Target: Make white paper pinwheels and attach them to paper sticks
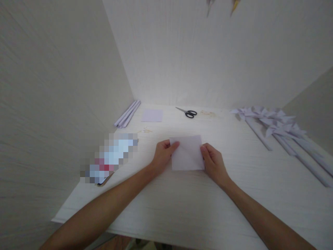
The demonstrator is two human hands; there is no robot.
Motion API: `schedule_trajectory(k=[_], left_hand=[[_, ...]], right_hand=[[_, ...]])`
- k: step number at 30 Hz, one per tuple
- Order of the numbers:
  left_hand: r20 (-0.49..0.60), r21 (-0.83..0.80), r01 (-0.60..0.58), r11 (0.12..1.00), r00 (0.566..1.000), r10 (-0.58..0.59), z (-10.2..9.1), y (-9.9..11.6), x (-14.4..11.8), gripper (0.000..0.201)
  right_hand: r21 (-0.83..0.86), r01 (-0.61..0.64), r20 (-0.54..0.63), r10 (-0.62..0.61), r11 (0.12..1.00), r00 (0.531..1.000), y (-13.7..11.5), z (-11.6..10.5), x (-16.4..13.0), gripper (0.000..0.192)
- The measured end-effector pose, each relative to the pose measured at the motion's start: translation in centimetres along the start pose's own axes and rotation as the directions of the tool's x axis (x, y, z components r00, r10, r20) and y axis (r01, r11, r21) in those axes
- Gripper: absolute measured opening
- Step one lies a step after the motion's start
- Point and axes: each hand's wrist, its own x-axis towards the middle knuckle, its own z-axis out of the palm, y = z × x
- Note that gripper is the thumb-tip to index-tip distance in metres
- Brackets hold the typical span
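Note:
A pale lilac square of paper lies on the white table in front of me. My left hand pinches its left edge near the upper corner, thumb on top. My right hand holds the right edge, fingers curled over it. Both forearms reach in from the bottom of the view.
Black-handled scissors and another lilac paper sheet lie at the back. Rolled paper sticks lean by the left wall. Several folded paper pinwheels on sticks lie at the right. A blurred flat object sits at the left.

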Motion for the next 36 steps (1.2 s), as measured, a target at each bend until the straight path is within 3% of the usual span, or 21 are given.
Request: schedule_trajectory(k=[2, 4, 6, 8, 10, 12, 16, 25, 28, 30, 36], left_hand=[[-0.023, 0.007, -0.003, 1.000, 1.000, 0.003, -0.3, 0.1, 0.1, 0.026], [-0.038, 0.032, -0.001, 0.999, 0.999, 0.003, -0.5, 0.3, 0.2, 0.027], [-0.036, 0.062, 0.018, 0.998, 0.999, -0.015, -0.8, 0.5, 0.3, 0.026], [-0.007, 0.082, 0.045, 0.996, 0.999, -0.045, -0.9, 0.7, 0.2, 0.024], [0.028, 0.104, 0.060, 0.993, 0.998, -0.063, -0.9, 0.8, 0.2, 0.023], [0.051, 0.143, 0.069, 0.987, 0.996, -0.077, -0.9, 0.9, 0.1, 0.024], [0.050, 0.220, 0.079, 0.972, 0.995, -0.092, -0.9, 0.9, 0.1, 0.027], [0.091, 0.318, 0.045, 0.947, 0.993, -0.078, -1.0, 1.0, 0.2, 0.029], [0.121, 0.410, -0.014, 0.912, 0.992, -0.040, -0.9, 1.0, 0.0, 0.029], [0.160, 0.483, -0.066, 0.873, 0.987, -0.014, -0.7, 0.9, -0.2, 0.029], [0.273, 0.611, -0.165, 0.774, 0.962, -0.011, -0.3, 1.0, -0.8, 0.029]], right_hand=[[0.014, 0.080, -0.046, -0.079, 0.997, 0.996, 0.3, -0.1, -0.1, 0.024], [-0.038, 0.266, -0.114, -0.269, 0.963, 0.956, 0.7, -0.5, 0.0, 0.022], [-0.212, 0.515, -0.077, -0.540, 0.830, 0.838, 1.0, -1.2, 0.1, 0.030], [-0.373, 0.699, 0.092, -0.725, 0.611, 0.683, 1.1, -1.9, 0.2, 0.036], [-0.440, 0.793, 0.277, -0.776, 0.422, 0.567, 0.8, -2.4, 0.2, 0.037], [-0.434, 0.847, 0.390, -0.782, 0.309, 0.485, 0.2, -2.5, 0.1, 0.031], [-0.362, 0.904, 0.457, -0.802, 0.226, 0.384, -0.7, -2.2, -0.2, 0.026], [-0.284, 0.920, 0.550, -0.741, 0.269, 0.386, 0.0, -1.9, -0.2, 0.028], [-0.236, 0.915, 0.531, -0.745, 0.327, 0.403, 0.3, -1.4, -0.2, 0.025], [-0.189, 0.894, 0.468, -0.763, 0.406, 0.446, 0.3, -1.1, -0.3, 0.021], [-0.147, 0.737, 0.362, -0.658, 0.659, 0.661, -0.6, -0.6, -0.8, 0.020]])
